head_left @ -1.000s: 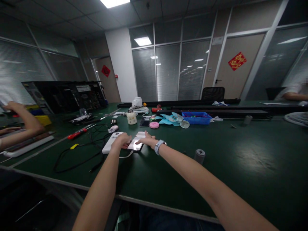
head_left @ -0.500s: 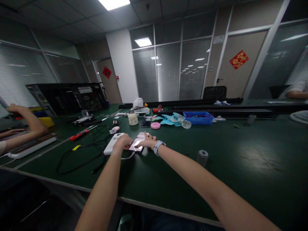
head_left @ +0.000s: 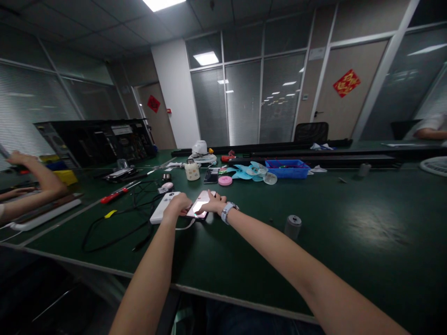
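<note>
A smartphone (head_left: 200, 208) with a bright, mostly white screen lies tilted on the green table. My right hand (head_left: 213, 204), wearing a pale watch, wraps round its right edge, thumb over the lower screen. At the phone's left edge, my left hand (head_left: 179, 204) is closed with its fingers curled; the fingertips are partly hidden. Under and beside that hand is a flat white device (head_left: 162, 209) with dark round spots at its far end. From the phone's near end a white cable (head_left: 186, 227) curves left, passing behind my left wrist.
Black cables (head_left: 115, 246) and a red-handled screwdriver (head_left: 114, 196) lie left. Beyond the phone stand a cream bottle (head_left: 192, 170), a pink disc (head_left: 225, 180), blue fan blades (head_left: 244, 172) and a blue bin (head_left: 288, 169). A grey cylinder (head_left: 293, 227) stands right. Another person's arm (head_left: 38, 188) is at far left.
Both hands stay nearly where they were around the phone. The bright screen looks slightly different near my right thumb. The whole view has shifted a little.
</note>
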Available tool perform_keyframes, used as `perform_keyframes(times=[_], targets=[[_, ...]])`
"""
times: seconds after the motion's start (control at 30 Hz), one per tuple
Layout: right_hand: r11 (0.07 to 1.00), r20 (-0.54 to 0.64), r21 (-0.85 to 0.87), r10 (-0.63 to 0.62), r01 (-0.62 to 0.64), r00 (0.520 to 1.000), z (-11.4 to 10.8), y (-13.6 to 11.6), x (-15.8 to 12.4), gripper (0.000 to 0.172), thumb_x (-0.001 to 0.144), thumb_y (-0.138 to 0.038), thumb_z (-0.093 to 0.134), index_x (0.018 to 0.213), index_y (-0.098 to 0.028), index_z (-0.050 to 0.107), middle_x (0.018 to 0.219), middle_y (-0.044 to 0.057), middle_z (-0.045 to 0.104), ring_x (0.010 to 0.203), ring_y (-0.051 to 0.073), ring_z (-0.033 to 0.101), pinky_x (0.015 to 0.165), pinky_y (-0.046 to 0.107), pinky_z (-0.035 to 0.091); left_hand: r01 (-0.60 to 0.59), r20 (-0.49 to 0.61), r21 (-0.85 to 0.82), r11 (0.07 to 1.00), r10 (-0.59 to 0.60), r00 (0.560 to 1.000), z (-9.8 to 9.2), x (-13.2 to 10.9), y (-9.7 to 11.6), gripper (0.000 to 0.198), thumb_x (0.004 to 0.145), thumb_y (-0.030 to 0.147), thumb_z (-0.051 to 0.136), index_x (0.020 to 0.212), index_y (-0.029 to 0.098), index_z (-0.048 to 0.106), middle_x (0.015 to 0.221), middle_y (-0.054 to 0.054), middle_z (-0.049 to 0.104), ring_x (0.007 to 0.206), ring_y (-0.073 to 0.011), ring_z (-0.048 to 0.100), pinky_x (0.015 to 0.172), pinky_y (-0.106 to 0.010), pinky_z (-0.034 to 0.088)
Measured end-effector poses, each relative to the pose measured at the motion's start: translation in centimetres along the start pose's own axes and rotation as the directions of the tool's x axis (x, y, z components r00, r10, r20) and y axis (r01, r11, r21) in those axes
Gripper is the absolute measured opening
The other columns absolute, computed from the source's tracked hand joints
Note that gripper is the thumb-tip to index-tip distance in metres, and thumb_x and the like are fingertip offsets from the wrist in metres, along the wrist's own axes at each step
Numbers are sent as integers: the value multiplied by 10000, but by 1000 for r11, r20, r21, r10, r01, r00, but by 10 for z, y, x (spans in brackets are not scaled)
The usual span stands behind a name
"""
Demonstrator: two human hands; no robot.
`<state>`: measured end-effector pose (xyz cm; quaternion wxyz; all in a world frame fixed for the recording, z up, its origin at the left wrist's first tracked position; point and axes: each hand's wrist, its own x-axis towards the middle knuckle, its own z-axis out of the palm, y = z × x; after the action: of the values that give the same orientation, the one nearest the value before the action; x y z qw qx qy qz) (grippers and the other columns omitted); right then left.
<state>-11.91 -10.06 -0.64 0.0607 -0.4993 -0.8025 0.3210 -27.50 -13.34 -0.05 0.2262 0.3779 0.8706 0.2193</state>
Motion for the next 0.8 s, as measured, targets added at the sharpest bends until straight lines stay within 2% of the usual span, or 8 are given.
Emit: perform_keyframes(times=[0.33, 0.5, 0.57, 0.8], targets=[[999, 6, 42, 6, -6, 1000, -2, -1, -1, 1326, 427, -628, 787, 1502, -348, 61, 1587, 71, 34, 1423, 388, 43, 1105, 478, 123, -16, -14, 13, 1000, 16, 1000, -1, -9, 3, 171, 671, 129, 612, 813, 98, 701, 710, -153, 727, 605, -258, 703, 475, -268, 518], [986, 9, 164, 4, -6, 1000, -11, 1, -6, 1164, 592, -667, 679, 1514, -260, 95, 1582, 95, 101, 1427, 363, 94, 1106, 421, 161, -2, -18, 2, 1000, 2, 1000, -1, -9, 3, 192, 674, 118, 610, 840, 101, 704, 714, -143, 727, 578, -242, 697, 471, -268, 525], [985, 9, 172, 2, -3, 1000, -14, 2, -7, 1144, 615, -670, 663, 1515, -245, 98, 1579, 96, 120, 1425, 361, 109, 1107, 408, 166, 3, -18, 1, 1000, -3, 1000, -1, -9, 3, 197, 681, 127, 613, 856, 101, 699, 748, -147, 730, 581, -237, 696, 466, -262, 524], [998, 0, 67, -4, 4, 1000, -5, 3, 1, 1330, 441, -699, 749, 1508, -313, 57, 1586, 84, 66, 1425, 384, 65, 1109, 468, 143, -2, -19, 13, 1000, 2, 1000, -2, -10, 4, 209, 686, 137, 615, 872, 86, 697, 816, -175, 731, 593, -246, 700, 467, -270, 525]])
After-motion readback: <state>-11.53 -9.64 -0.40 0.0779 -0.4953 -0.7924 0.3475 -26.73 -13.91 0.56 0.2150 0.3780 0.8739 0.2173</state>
